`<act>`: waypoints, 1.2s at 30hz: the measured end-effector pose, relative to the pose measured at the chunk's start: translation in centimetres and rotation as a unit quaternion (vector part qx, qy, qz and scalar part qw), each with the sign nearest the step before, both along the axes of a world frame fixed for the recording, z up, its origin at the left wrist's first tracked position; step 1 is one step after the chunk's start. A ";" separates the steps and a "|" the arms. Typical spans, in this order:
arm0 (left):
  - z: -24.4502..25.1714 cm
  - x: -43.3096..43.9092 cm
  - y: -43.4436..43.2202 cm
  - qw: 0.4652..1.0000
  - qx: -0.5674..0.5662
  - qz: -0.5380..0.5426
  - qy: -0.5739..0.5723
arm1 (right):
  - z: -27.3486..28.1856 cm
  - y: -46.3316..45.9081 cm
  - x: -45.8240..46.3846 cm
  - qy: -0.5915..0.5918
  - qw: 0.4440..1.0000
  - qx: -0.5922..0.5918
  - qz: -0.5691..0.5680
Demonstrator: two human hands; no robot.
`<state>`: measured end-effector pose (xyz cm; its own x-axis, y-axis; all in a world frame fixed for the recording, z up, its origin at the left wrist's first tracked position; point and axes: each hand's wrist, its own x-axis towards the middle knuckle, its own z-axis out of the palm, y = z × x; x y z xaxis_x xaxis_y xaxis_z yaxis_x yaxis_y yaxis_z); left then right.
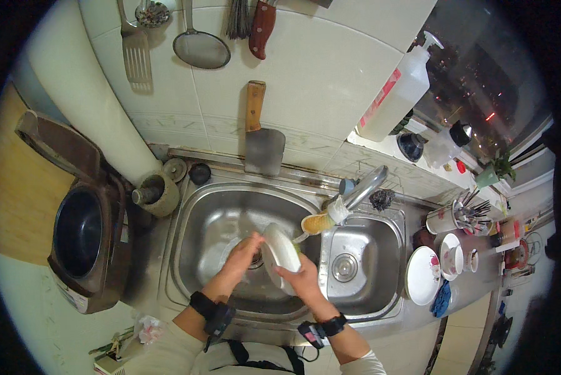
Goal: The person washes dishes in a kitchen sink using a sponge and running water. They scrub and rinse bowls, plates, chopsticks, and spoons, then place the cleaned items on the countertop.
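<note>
Over the large basin of a stainless steel double sink [200, 281], a white dish [276, 253] is tilted on its side. My right hand [300, 275] grips its near right edge, thumb on the white face. My left hand [244, 253] is at the dish's left side, its fingertips blurred and near or touching the rim; whether it grips cannot be told. Just right of the dish, the faucet [367, 187] has a yellow mesh-like piece [317, 223] at its outlet. Something green shows behind the dish, mostly hidden.
An open rice cooker [78, 234] and a stone mortar [161, 199] stand left. A cleaver [264, 145] hangs behind the sink. White plates [423, 275], a cup [453, 260] and a blue cloth [441, 299] lie right of the small basin [364, 300]. A pump bottle [395, 93] stands on the windowsill.
</note>
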<state>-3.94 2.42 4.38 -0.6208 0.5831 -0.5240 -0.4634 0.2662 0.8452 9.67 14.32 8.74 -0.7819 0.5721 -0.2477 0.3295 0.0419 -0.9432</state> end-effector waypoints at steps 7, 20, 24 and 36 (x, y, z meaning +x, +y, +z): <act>-1.9 1.9 -2.4 0.890 0.234 0.067 -0.386 | -2.4 4.3 2.4 0.064 0.928 -0.337 -0.144; 2.3 3.7 -3.0 0.943 0.192 0.249 -0.108 | -4.9 -2.3 -1.2 0.062 0.939 0.305 -0.148; 2.1 4.5 -2.4 0.938 0.193 0.256 -0.132 | -1.2 -5.5 -1.6 0.025 0.941 0.336 0.002; 1.7 5.3 -2.7 0.956 0.162 0.222 -0.104 | -4.0 -6.8 -1.8 0.048 0.953 0.297 -0.018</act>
